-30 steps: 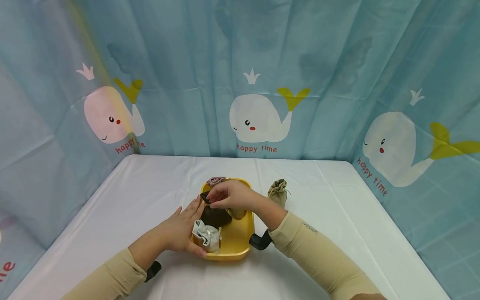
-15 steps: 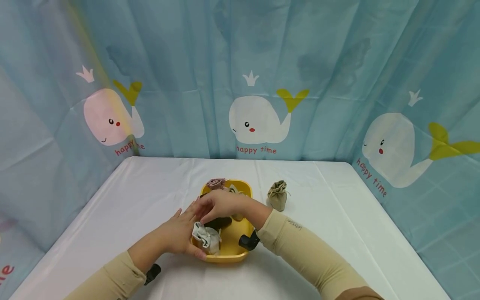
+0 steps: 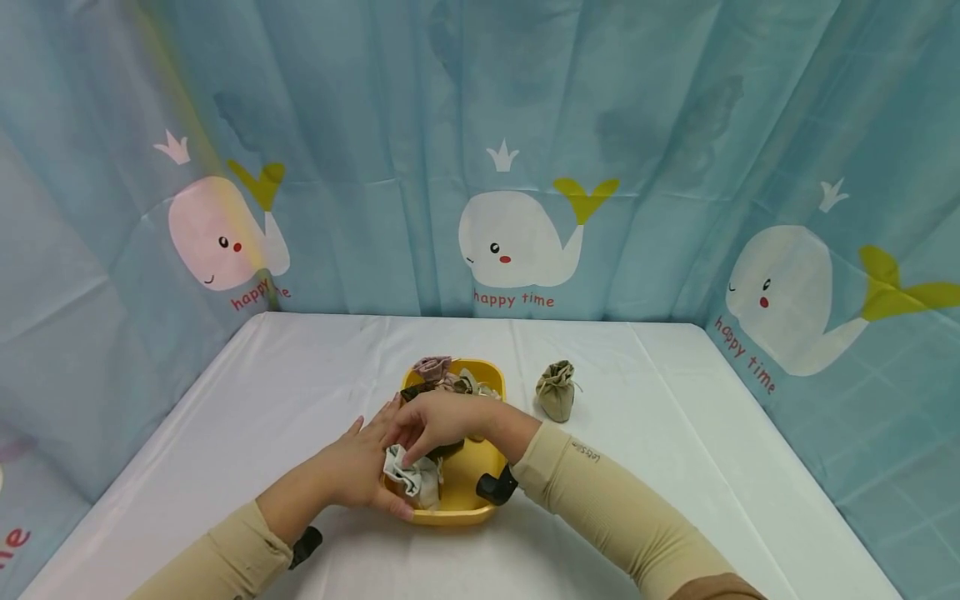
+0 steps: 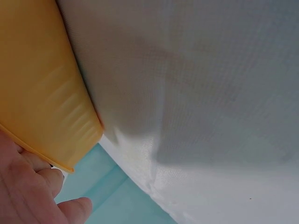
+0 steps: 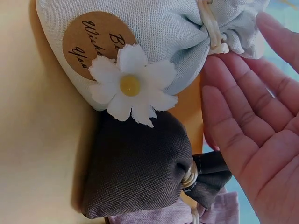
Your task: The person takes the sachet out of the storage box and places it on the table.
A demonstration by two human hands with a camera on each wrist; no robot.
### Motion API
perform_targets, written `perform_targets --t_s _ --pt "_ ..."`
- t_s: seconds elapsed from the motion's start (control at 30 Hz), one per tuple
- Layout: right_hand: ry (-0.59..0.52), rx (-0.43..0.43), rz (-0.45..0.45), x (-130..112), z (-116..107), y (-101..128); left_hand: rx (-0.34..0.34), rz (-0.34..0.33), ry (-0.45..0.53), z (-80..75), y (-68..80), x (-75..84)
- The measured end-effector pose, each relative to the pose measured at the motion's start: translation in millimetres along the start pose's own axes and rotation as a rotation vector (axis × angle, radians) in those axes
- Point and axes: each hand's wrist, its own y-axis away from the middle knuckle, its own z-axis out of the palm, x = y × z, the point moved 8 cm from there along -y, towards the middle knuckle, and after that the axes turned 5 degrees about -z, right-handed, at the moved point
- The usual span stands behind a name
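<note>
The right hand has a released grip: in the right wrist view its palm lies flat and its fingers are straight, with the fingertips just touching the gathered neck of the pale blue-grey pouch and curling round nothing. That pouch, which carries a round paper label and a white fabric daisy, lies on its side in the near left corner of the yellow tub, and the dark brown pouch is pressed up against it, with a pinkish one tucked beyond; they seem packed close so that each props the next. The left hand rests flat against the tub's left wall, fingers straight along the rim and thumb round the near corner, which looks like a steadying hold to keep the light tub from sliding on the smooth white cover of the bench; the left wrist view shows only the tub's outer wall, that cloth and the edge of the hand, so the hold reads as pressing rather than clenching. One olive-tan pouch stands upright on the bench to the right of the tub, well apart from both hands, its drawstring top pinched closed.
</note>
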Motion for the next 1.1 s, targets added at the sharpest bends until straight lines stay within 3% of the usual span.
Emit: perform_targets --t_s 0.63,0.8,1.1 --pt "0.052 -0.017 -0.044 -4 -10 10 0.015 0.052 -0.058 0.2 0.6 2.4" --pt "0.066 -0.029 -0.016 -2 -11 14 0.021 0.065 -0.078 -0.8 1.7 4.6" --pt "0.123 -0.013 -0.02 -3 -21 26 0.014 0.051 -0.083 -0.3 1.2 4.7"
